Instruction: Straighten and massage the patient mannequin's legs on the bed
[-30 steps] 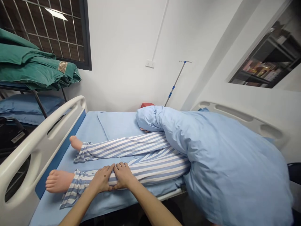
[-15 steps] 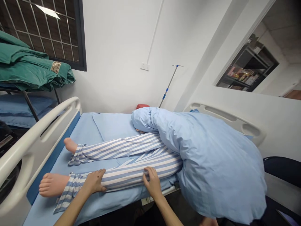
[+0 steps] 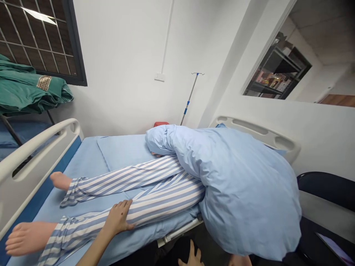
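Note:
A figure lies on the bed in blue-and-white striped trousers (image 3: 166,199), its bare feet to the left. My left hand (image 3: 119,218) rests on the nearer leg around the shin, fingers over the top and thumb apart on the near side. Low in the view, beside the bed, my right hand (image 3: 192,255) is away from the leg with fingers spread and nothing in them; its lower part is cut off. A thick light-blue quilt (image 3: 244,184) is bunched over the upper body and hides it, hanging over the near side.
The bed's footboard (image 3: 41,142) stands left and its headboard (image 3: 255,127) right. An IV pole (image 3: 191,92) and a red object (image 3: 161,124) are behind the bed. A dark chair (image 3: 327,188) stands at right, and green folded covers (image 3: 30,92) lie at left.
My right hand has left the striped trouser leg and moved down toward the bottom edge. My left hand has slid slightly up the leg, toward the knee. The view has shifted right.

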Demonstrator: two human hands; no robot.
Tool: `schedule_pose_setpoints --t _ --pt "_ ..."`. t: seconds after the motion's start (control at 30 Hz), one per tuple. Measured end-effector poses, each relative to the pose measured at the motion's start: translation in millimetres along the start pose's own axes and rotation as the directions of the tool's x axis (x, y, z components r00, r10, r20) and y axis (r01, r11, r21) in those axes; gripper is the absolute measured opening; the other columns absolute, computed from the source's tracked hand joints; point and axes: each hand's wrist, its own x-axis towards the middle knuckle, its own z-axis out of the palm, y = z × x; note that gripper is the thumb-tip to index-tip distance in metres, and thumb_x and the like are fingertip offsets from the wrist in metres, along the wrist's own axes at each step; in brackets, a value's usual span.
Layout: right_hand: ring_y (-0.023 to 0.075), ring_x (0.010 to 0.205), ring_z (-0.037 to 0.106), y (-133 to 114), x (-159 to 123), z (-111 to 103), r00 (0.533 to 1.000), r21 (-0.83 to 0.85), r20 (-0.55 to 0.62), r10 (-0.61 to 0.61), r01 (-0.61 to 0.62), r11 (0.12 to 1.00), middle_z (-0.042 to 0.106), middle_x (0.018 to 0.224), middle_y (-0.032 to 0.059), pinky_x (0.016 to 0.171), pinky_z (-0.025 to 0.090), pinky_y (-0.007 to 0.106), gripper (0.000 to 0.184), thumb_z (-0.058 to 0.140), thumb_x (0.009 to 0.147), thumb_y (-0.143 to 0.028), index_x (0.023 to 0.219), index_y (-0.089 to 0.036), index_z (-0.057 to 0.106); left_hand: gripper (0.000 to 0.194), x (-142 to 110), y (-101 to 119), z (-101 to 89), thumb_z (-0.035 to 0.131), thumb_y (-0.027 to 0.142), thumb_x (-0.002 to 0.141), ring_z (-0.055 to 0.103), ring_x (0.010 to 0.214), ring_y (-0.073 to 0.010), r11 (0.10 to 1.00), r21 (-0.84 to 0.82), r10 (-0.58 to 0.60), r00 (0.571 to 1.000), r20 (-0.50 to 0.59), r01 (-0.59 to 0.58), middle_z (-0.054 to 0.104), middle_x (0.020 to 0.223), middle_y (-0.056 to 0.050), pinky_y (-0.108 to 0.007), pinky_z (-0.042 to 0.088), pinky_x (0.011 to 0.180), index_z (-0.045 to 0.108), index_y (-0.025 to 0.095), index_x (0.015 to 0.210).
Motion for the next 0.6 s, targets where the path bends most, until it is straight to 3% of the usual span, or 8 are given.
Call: schedule_pose_setpoints --t 0.17,0.6 --pt "0.0394 0.103 0.058 -6 22 -2 0.996 0.009 0.059 0.070 -0.070 0.997 0.041 0.134 0.0239 0.081 0.043 0.051 0.079 0.054 0.069 -0.040 0.140 -0.019 0.028 0.090 2 -11 4.5 0.064 0.053 0.057 0.047 0.118 -0.0317 1.000 0.012 0.019 1.000 0.001 -0.019 0.049 0.134 -0.014 -0.042 0.038 0.096 0.039 0.019 0.137" --pt "0.0392 0.103 0.057 -12 17 -5 0.997 -0.035 0.034 0.073 -0.072 0.997 0.038 0.135 0.0242 0.081 0.041 0.051 0.079 0.048 0.073 -0.047 0.142 -0.016 0.026 0.086 -4 -17 10.2 0.061 0.056 0.064 0.044 0.122 -0.0338 0.998 0.048 0.040 0.999 -0.028 -0.039 0.047 0.137 -0.013 -0.044 0.037 0.099 0.034 0.023 0.139"
